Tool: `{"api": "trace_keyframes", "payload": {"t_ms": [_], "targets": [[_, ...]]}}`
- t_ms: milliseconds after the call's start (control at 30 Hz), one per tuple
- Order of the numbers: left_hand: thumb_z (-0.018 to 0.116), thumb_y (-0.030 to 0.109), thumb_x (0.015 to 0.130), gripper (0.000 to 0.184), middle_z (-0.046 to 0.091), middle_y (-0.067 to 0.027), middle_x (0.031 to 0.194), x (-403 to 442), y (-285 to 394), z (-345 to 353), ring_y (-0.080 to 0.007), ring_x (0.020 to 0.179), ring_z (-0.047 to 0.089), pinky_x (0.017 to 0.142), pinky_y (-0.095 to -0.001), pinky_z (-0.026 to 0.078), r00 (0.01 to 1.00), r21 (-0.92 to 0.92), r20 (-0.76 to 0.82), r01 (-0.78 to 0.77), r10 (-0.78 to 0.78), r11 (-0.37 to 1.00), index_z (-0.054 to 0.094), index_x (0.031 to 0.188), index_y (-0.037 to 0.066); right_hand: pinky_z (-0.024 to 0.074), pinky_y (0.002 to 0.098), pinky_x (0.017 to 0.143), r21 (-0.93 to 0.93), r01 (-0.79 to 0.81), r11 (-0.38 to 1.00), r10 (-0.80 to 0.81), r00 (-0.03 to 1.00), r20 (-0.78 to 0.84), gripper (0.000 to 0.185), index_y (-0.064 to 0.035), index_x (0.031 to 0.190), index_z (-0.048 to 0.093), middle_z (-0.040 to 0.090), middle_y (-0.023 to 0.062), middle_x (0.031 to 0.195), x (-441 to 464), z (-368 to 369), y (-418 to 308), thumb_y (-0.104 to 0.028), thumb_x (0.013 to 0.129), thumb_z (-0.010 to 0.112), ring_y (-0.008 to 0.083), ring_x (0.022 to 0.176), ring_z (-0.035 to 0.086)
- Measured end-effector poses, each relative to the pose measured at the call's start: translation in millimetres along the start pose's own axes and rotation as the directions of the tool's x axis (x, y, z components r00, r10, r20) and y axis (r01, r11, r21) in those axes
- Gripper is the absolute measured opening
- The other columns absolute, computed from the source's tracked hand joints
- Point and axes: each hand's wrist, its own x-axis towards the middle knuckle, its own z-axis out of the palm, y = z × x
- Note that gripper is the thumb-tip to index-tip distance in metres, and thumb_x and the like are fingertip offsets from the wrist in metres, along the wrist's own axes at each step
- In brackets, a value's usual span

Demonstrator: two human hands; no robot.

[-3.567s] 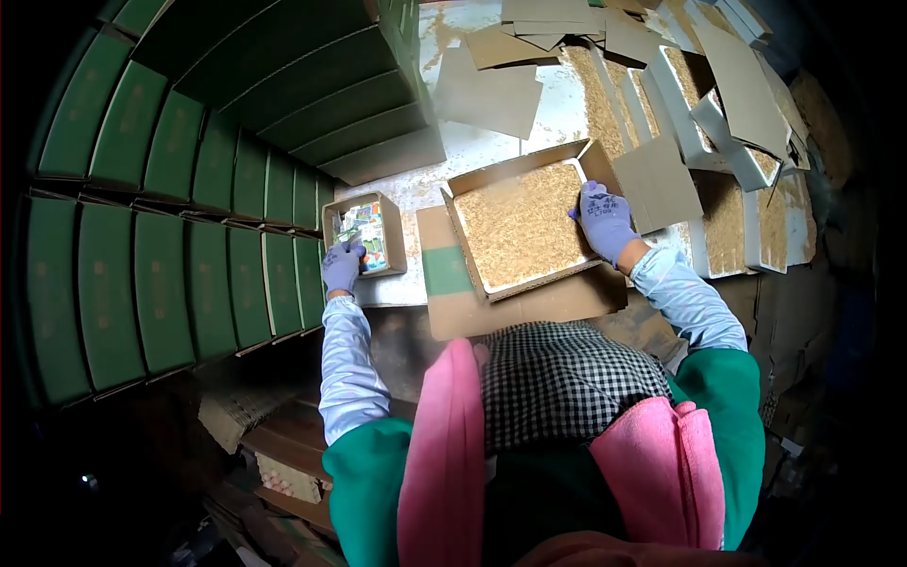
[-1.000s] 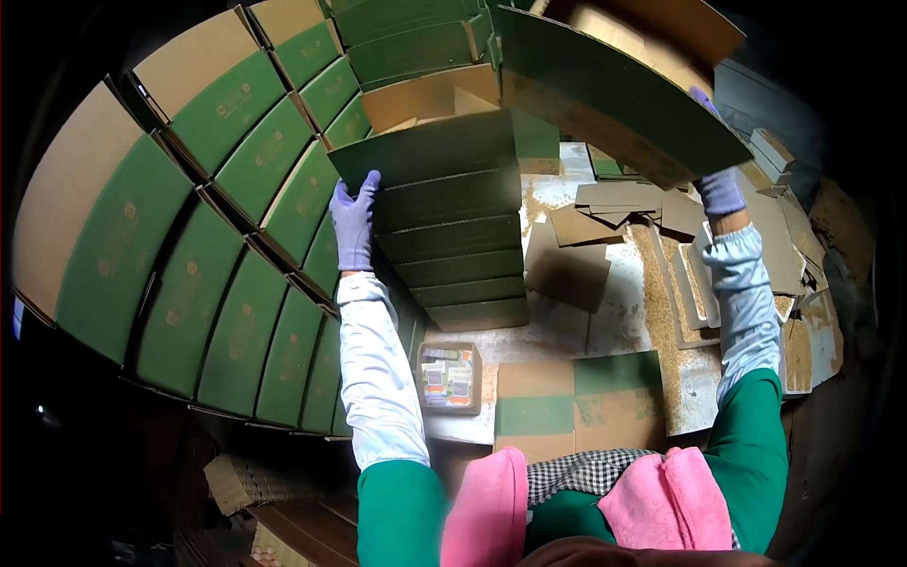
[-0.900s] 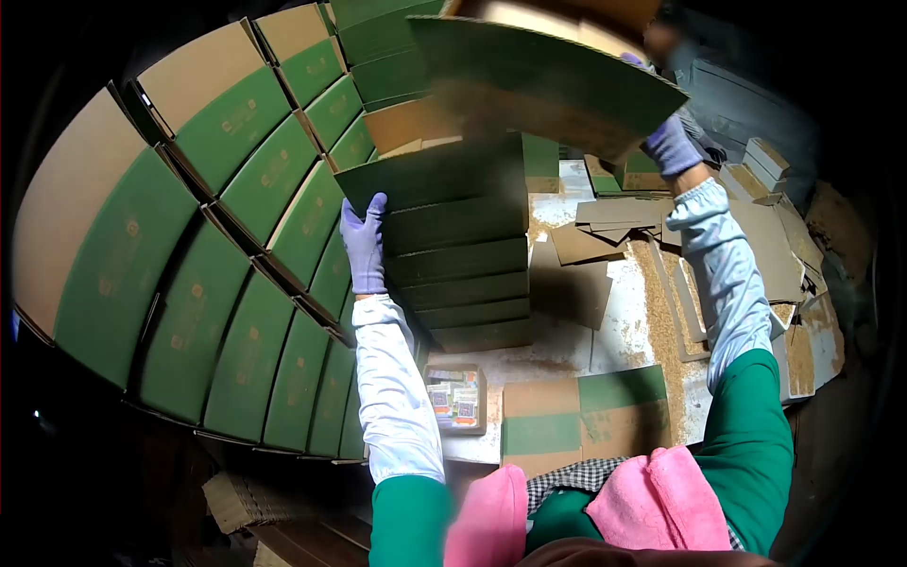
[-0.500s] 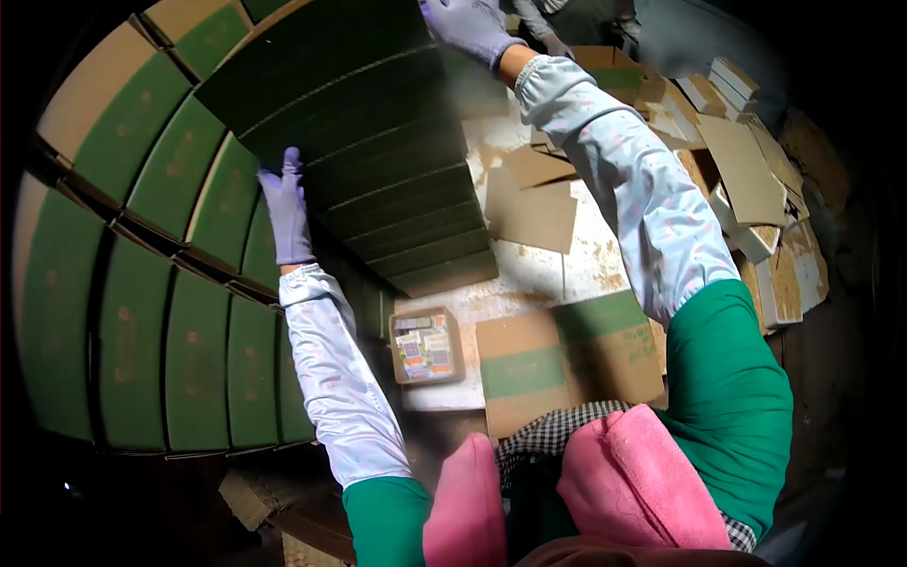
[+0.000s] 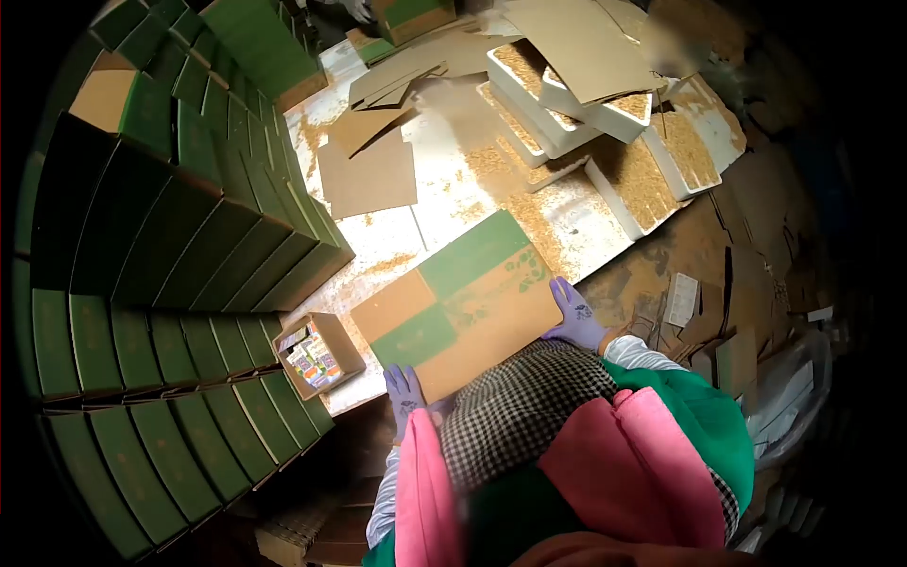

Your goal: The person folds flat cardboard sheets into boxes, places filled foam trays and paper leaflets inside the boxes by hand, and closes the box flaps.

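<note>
A flat brown cardboard carton (image 5: 491, 321) with green printed panels lies at the near edge of the table, right in front of my body. At its lower left corner is my left hand (image 5: 404, 395), in a purple glove, gripping the edge with the fingers pointing up. My right hand (image 5: 578, 319), also gloved, holds the right edge, its thumb side against the cardboard. A small open box (image 5: 350, 345) with colourful printed packets (image 5: 310, 361) inside stands left of the carton.
Green cartons (image 5: 198, 255) are stacked high along the left. Loose cardboard sheets (image 5: 368, 175) lie on the white table (image 5: 449, 203). White trays (image 5: 539, 123) of brown crumbly material sit at the back right. Another person's hand (image 5: 357, 9) shows at the top.
Both my hands have come down from the tall green carton stack to the flat carton's edges. My view has turned, bringing more of the table and trays into sight.
</note>
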Motion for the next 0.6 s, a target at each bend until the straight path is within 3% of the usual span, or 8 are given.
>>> {"api": "trace_keyframes", "payload": {"t_ms": [33, 67, 200, 300, 400, 467, 533, 600], "targets": [[0.072, 0.071, 0.063, 0.127, 0.014, -0.0433, 0.149, 1.5, -19.4, 26.4, -0.0603, 0.139, 0.011, 0.116, -0.0633, 0.012, 0.980, 0.254, -0.146, -0.098, 0.138, 0.962, 0.022, 0.147, -0.010, 0.0240, 0.0461, 0.118, 0.035, 0.003, 0.999, -0.001, 0.998, -0.063, 0.113, -0.0033, 0.153, 0.022, 0.020, 0.0247, 0.157, 0.2, 4.7, 1.7, -0.047, 0.069, 0.083, 0.0424, 0.143, 0.023], [0.076, 0.067, 0.062, 0.125, 0.018, -0.0400, 0.150, -0.6, 6.5, -19.6, -0.0580, 0.140, 0.014, 0.116, -0.0622, 0.014, 0.976, -0.136, -0.203, -0.107, 0.078, 0.985, 0.024, 0.147, -0.008, 0.0249, 0.0451, 0.117, 0.057, 0.007, 0.998, -0.003, 0.997, -0.076, 0.106, -0.0031, 0.151, 0.028, 0.023, 0.0239, 0.156, 2.4, -5.3, -8.1, -0.045, 0.070, 0.082, 0.0414, 0.143, 0.024], [0.067, 0.019, 0.088, 0.068, 0.034, -0.0282, 0.151, -12.6, 35.6, -149.3, -0.0412, 0.144, 0.026, 0.117, -0.0446, 0.023, 0.972, -0.449, -0.226, -0.042, -0.068, 0.893, 0.037, 0.145, -0.004, 0.0318, 0.0420, 0.114, 0.259, 0.052, 0.965, -0.003, 0.983, -0.185, 0.076, -0.0067, 0.133, 0.053, 0.041, 0.0195, 0.146, 26.8, -85.7, -57.9, -0.034, 0.070, 0.083, 0.0372, 0.138, 0.036], [0.055, 0.026, 0.099, 0.064, 0.054, -0.0184, 0.136, 3.0, 62.5, -256.1, -0.0266, 0.124, 0.053, 0.104, -0.0351, 0.040, 0.924, -0.617, -0.278, 0.039, -0.264, 0.786, 0.029, 0.151, 0.000, 0.0393, 0.0369, 0.108, 0.377, 0.195, 0.905, -0.110, 0.966, -0.233, 0.059, -0.0073, 0.132, 0.054, 0.052, 0.0135, 0.138, 61.1, -165.6, -118.5, -0.024, 0.079, 0.072, 0.0250, 0.130, 0.047], [0.050, 0.030, 0.102, 0.062, 0.059, -0.0146, 0.127, 46.9, 68.4, -309.2, -0.0178, 0.110, 0.058, 0.094, -0.0298, 0.046, 0.981, -0.843, 0.192, 0.154, 0.022, 0.515, 0.028, 0.151, 0.000, 0.0425, 0.0322, 0.102, 0.732, 0.263, 0.629, -0.262, 0.958, -0.120, 0.048, -0.0059, 0.138, 0.051, 0.059, 0.0135, 0.130, 125.5, -209.2, -161.2, -0.020, 0.092, 0.059, 0.0195, 0.117, 0.055], [0.051, 0.032, 0.100, 0.064, 0.053, -0.0171, 0.135, 85.3, 72.5, -275.7, -0.0248, 0.125, 0.049, 0.106, -0.0357, 0.035, 0.995, -0.742, -0.100, -0.085, 0.016, 0.665, 0.028, 0.150, 0.000, 0.0447, 0.0342, 0.099, 0.569, 0.287, 0.770, -0.256, 0.957, -0.137, 0.068, -0.0054, 0.148, 0.037, 0.055, 0.0150, 0.135, 192.2, -159.8, -102.1, -0.033, 0.092, 0.064, 0.0238, 0.117, 0.053], [0.053, 0.035, 0.098, 0.068, 0.046, -0.0191, 0.144, 116.7, 85.7, -249.2, -0.0317, 0.140, 0.035, 0.118, -0.0418, 0.019, 0.770, -0.318, -0.636, -0.322, 0.051, 0.892, 0.028, 0.149, 0.000, 0.0400, 0.0315, 0.103, 0.875, 0.108, 0.472, 0.121, 0.975, -0.185, 0.095, -0.0028, 0.153, 0.021, 0.046, 0.0145, 0.139, 208.3, -137.7, -106.9, -0.050, 0.085, 0.069, 0.0239, 0.115, 0.052], [0.055, 0.040, 0.095, 0.070, 0.032, -0.0221, 0.154, 122.8, 108.1, -228.7, -0.0362, 0.148, 0.017, 0.121, -0.0469, 0.002, 0.724, -0.107, -0.622, -0.455, 0.298, 0.884, 0.032, 0.147, 0.000, 0.0277, 0.0366, 0.113, 0.592, 0.101, 0.800, 0.098, 0.951, -0.294, 0.117, 0.0024, 0.152, 0.001, 0.022, 0.0228, 0.152, 190.0, -128.8, -150.1, -0.057, 0.080, 0.072, 0.0305, 0.135, 0.033]]}}
